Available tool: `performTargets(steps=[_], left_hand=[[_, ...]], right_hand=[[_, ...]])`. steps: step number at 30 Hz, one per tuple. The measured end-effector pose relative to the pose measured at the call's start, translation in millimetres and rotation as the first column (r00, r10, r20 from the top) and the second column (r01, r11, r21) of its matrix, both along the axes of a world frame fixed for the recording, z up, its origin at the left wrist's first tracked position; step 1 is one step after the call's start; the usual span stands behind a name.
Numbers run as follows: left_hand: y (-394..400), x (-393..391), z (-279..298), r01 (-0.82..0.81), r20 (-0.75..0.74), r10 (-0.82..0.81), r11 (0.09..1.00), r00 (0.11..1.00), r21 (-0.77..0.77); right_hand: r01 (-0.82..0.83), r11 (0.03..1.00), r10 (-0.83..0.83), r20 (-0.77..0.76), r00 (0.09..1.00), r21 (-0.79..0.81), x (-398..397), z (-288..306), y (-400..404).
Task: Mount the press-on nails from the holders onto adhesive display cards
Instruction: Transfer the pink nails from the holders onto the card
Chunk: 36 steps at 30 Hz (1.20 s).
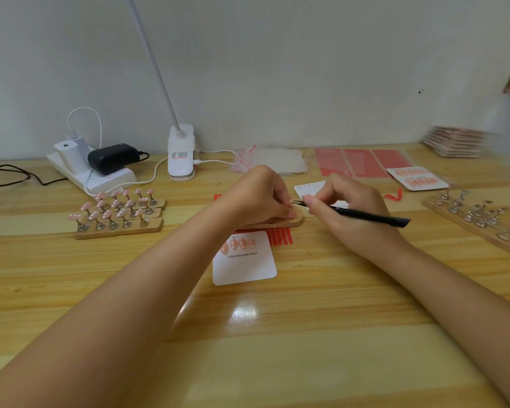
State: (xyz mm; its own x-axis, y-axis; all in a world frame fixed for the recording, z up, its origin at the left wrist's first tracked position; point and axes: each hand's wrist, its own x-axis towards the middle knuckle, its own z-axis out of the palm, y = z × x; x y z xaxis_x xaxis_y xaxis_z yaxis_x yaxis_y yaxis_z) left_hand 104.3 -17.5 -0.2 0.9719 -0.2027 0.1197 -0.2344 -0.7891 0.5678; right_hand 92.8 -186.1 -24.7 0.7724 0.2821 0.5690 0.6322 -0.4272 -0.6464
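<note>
A: Where is the work now?

B: In the middle of the frame. The left hand (pixel 261 195) rests with curled fingers on a small wooden holder (pixel 293 220) and pinches something small at its top; I cannot tell if it is a nail. The right hand (pixel 345 207) grips a thin black tool (pixel 368 215) like a pen, and the tool's tip meets the left fingertips.

A: And the display card?

B: A white card (pixel 245 260) printed "Handmade Nail" lies just below the hands. Four pink nails (pixel 238 244) sit in a row near its top edge. Red adhesive strips (pixel 281 236) show beside its upper right corner, partly under the holder. A second white card (pixel 309 188) lies behind the right hand, mostly hidden.

A: What is at the left?

B: Wooden holders with pink nails on metal stands (pixel 118 212), in three rows, at the middle left. Behind them a white power strip (pixel 100 178) with chargers, and a white lamp base (pixel 180 153).

A: And at the right?

B: A long wooden holder with bare metal stands (pixel 480 220) near the right edge. Above it is a finished card with two rows of nails (pixel 417 178), red sheets (pixel 362 161), and a stack of cards (pixel 454 141), which is blurred. All lies on a wooden table (pixel 306 334).
</note>
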Motion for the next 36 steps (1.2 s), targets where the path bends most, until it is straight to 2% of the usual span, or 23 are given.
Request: performTargets(steps=[5,7,8,14,18,24,27,29,36], left_hand=[[-0.8,-0.4,-0.4,-0.002,0.004,0.002,1.000,1.000,0.005],[-0.3,-0.9,-1.4,-0.012,-0.003,0.012,1.000,1.000,-0.010],[-0.2,-0.9,-1.7,-0.018,-0.009,0.018,1.000,1.000,-0.022],[-2.3,-1.1,-1.2,-0.046,-0.035,0.045,0.998,0.998,-0.036],[-3.1,-1.0,0.4,-0.065,-0.050,0.064,0.998,0.997,-0.027],[-5.5,-1.7,0.7,-0.079,-0.044,0.078,0.997,0.996,-0.016],[-5.2,-1.8,-0.4,-0.075,-0.042,0.074,0.997,0.996,-0.015],[-5.1,-2.5,-0.7,-0.072,-0.039,0.071,0.997,0.997,-0.014],[-2.6,-1.4,1.5,-0.029,-0.012,0.030,0.998,0.999,0.059]], right_hand=[[0.000,0.975,0.068,0.303,0.950,-0.221,-0.6,0.0,-0.6],[0.020,0.966,0.086,0.395,0.915,-0.258,-1.5,-2.9,-0.5],[0.033,0.970,0.067,0.394,0.917,-0.242,-2.0,-4.4,0.0],[0.068,0.996,-0.070,0.047,0.996,0.053,-5.6,-7.7,6.0],[0.105,0.975,-0.093,-0.066,0.993,0.198,-4.0,-7.8,10.5],[0.126,0.957,-0.105,-0.093,0.990,0.262,-1.1,-11.1,14.3],[0.283,0.899,-0.272,-0.082,0.959,0.333,10.4,-5.9,3.5],[0.323,0.858,-0.302,-0.117,0.946,0.400,14.6,-0.8,-6.4],[0.127,0.937,-0.098,-0.105,0.990,0.326,0.1,-3.9,6.9]])
